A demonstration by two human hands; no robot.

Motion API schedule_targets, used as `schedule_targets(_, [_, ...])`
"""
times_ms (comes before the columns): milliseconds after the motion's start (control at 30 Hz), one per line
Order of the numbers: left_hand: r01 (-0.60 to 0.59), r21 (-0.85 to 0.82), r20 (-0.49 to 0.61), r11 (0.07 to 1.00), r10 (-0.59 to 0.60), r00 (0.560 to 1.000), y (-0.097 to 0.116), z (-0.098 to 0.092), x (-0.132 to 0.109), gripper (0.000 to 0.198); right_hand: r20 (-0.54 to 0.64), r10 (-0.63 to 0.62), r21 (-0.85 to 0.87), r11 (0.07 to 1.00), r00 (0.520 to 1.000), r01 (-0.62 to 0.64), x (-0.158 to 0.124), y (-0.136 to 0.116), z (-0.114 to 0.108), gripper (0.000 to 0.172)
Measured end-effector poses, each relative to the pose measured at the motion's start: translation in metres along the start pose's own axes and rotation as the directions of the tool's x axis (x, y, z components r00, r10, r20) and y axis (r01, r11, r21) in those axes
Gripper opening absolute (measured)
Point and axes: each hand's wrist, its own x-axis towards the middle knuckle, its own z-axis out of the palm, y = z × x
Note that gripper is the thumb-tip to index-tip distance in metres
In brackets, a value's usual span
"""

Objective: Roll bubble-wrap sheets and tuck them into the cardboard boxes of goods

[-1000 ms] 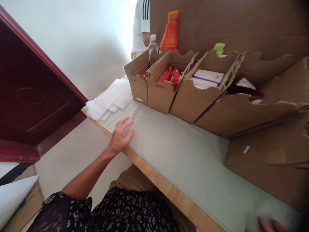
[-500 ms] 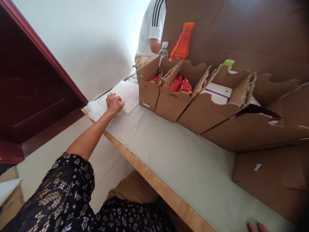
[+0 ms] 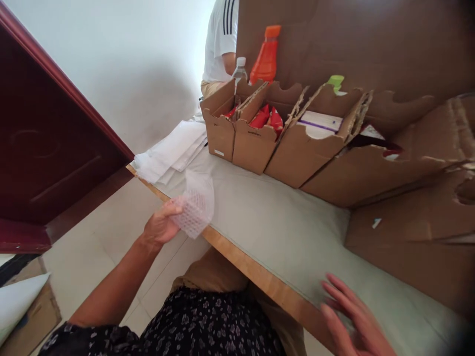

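Observation:
Pinched in my left hand [image 3: 162, 223] is a small translucent sheet of bubble wrap [image 3: 198, 202], which hangs over the table's wooden front edge. More white bubble wrap sheets [image 3: 172, 148] lie in a loose stack at the table's far left end, beyond that hand. My right hand [image 3: 351, 316] is above the near right part of the grey-green tabletop [image 3: 267, 222], fingers apart and nothing in them; its lower part runs out of the frame.
Several cardboard bins [image 3: 252, 148] stand in a row along the back, holding red packets [image 3: 265, 117] and a white box [image 3: 321, 123]. Behind them are an orange bottle [image 3: 265, 57] and a clear bottle [image 3: 240, 69]. A person in a white shirt [image 3: 218, 44] sits beyond.
My left hand has drawn a bubble wrap sheet off the stack and brought it nearer to me. The right hand has come further into view from the lower right.

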Motion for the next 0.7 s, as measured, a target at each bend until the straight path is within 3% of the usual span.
schedule_targets(67, [0.131, -0.190, 0.137, 0.973, -0.106, 0.985, -0.012, 0.015, -0.024, 0.039, 0.196, 0.196, 0.332, 0.909, 0.961, -0.253, 0.003, -0.052, 0.027, 0.050])
schedule_targets(167, [0.261, -0.303, 0.299, 0.917, -0.169, 0.939, -0.024, 0.041, -0.048, 0.049, 0.562, 0.176, 0.600, 0.586, 0.809, -0.544, 0.023, -0.104, 0.061, 0.064])
schedule_targets(233, [0.343, -0.354, 0.400, 0.870, -0.191, 0.896, -0.028, 0.057, -0.056, 0.048, 0.626, 0.116, 0.667, 0.431, 0.771, -0.607, 0.042, -0.118, 0.076, 0.066])
schedule_targets(267, [0.382, -0.369, 0.436, 0.847, -0.205, 0.876, -0.029, 0.064, -0.057, 0.046, 0.600, 0.116, 0.705, 0.392, 0.791, -0.592, 0.052, -0.121, 0.080, 0.065])
schedule_targets(333, [0.430, -0.377, 0.469, 0.820, -0.231, 0.852, -0.030, 0.074, -0.056, 0.043, 0.479, 0.161, 0.773, 0.389, 0.863, -0.502, 0.070, -0.121, 0.083, 0.057])
schedule_targets(400, [0.437, -0.363, 0.459, 0.823, -0.251, 0.853, -0.031, 0.078, -0.052, 0.045, 0.297, 0.220, 0.807, 0.463, 0.929, -0.367, 0.086, -0.118, 0.082, 0.049])
schedule_targets(500, [0.404, -0.328, 0.407, 0.854, -0.258, 0.876, -0.036, 0.074, -0.045, 0.043, 0.071, 0.242, 0.776, 0.596, 0.968, -0.205, 0.103, -0.111, 0.078, 0.038])
schedule_targets(600, [0.367, -0.263, 0.351, 0.892, -0.266, 0.898, -0.039, 0.061, -0.041, 0.036, 0.017, 0.252, 0.723, 0.666, 0.968, -0.186, 0.118, -0.102, 0.078, 0.038])
schedule_targets(700, [0.150, -0.010, 0.193, 0.989, -0.145, 0.970, -0.030, 0.035, -0.029, 0.031, 0.059, 0.242, 0.661, 0.718, 0.969, -0.219, 0.132, -0.091, 0.085, 0.041])
